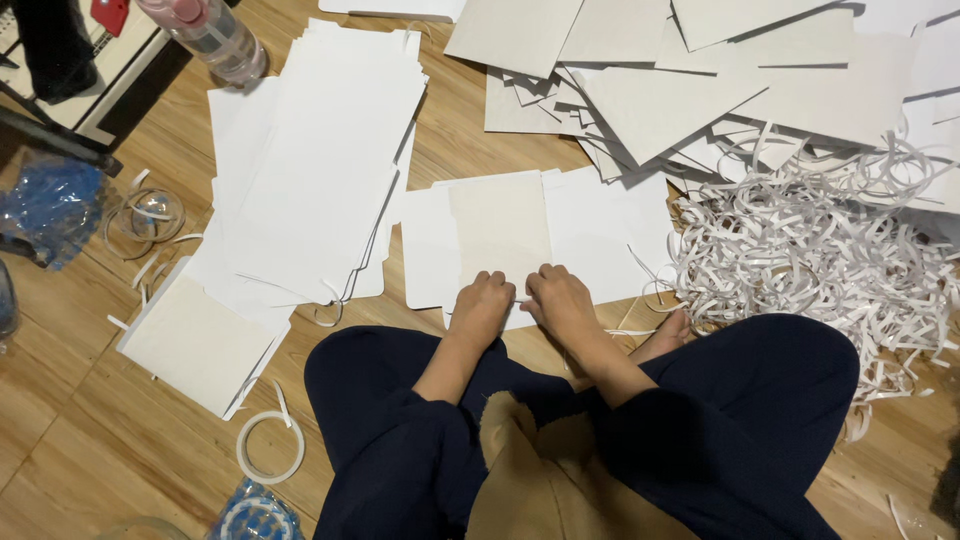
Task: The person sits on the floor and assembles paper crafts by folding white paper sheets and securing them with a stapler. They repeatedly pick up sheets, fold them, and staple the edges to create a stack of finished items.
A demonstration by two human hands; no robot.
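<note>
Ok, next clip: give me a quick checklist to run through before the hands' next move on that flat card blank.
1. Left hand on the card blank: ok, at its near edge.
2. Right hand on the same edge: ok.
3. Blank lying flat on the wooden floor: ok.
4. What the fingers pinch: cannot tell, hidden by knuckles.
5. Tape roll within reach: ok, by the left knee.
6. Pile of paper strips off the blank: ok, to its right.
</note>
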